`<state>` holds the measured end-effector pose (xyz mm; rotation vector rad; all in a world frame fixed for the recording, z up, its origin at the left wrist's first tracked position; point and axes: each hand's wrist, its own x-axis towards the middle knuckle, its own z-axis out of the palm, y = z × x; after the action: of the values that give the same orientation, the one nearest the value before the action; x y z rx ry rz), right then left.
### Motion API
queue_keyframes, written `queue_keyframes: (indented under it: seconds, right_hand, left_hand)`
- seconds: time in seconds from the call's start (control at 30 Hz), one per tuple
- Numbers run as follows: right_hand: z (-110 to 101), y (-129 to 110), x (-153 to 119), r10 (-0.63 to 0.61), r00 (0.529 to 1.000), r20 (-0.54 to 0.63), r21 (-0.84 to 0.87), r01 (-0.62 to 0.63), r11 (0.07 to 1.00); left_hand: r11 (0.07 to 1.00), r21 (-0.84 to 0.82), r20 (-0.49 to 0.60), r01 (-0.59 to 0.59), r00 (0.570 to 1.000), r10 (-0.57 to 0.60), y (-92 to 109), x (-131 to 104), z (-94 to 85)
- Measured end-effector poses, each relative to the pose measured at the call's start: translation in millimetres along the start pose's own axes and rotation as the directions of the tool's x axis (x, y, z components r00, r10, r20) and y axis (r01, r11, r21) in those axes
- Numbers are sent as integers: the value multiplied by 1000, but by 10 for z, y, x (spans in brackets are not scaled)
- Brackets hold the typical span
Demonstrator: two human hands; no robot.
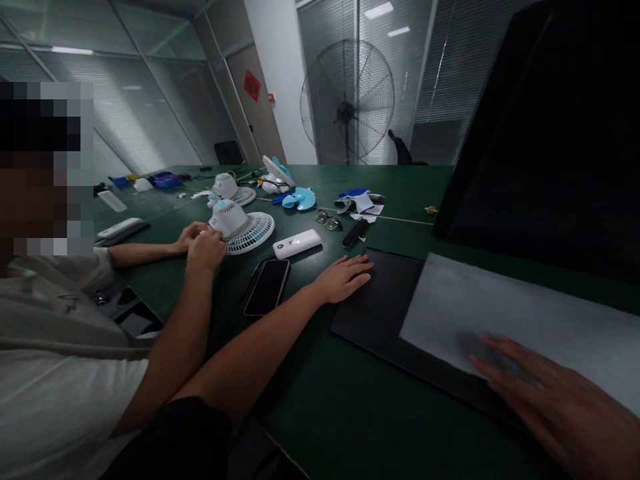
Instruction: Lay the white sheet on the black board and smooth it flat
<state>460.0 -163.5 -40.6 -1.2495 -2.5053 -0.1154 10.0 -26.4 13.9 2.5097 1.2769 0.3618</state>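
My left hand (344, 279) lies flat with its fingers spread on the left end of a black board (383, 293). On the right, my right hand (555, 393) is over the near edge of a white sheet (505, 307), its fingers stretched out and slightly blurred. A dark grey smudge or shadow shows on the sheet beside these fingers. The sheet covers the right part of the board. A phone (269, 287) and a white oblong device (298, 244) lie left of my left hand.
At the left, a person's hands (207, 247) hold a white fan (250, 232). Glasses (328, 219), a black object (355, 233), blue fan blades (300, 199) and cloths (357, 200) lie farther back. A large dark screen (545, 147) stands at the right.
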Motion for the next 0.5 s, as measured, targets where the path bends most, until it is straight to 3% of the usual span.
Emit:
queue_keyframes:
  seconds: [0.07,0.17,0.27,0.4,0.5]
  right_hand:
    - [-53,-384,243,-148,989,24,-56,149,987]
    - [-133,-883,605,-180,977,117,-6,182,983]
    - [-163,-1176,852,-166,962,218,43,160,986]
    - [-201,-1294,976,-141,939,312,102,115,988]
    - [-245,-1043,903,-102,939,327,145,57,988]
  left_hand:
    - [1000,-22,-17,-3,1000,2,-6,-1,3]
    - [998,-53,-38,-19,999,17,-34,1,26]
    - [998,-45,-52,-32,998,30,-51,2,45]
    - [1000,-4,-52,-14,999,14,-38,6,37]
    - [1000,14,-41,-5,999,5,-31,15,18]
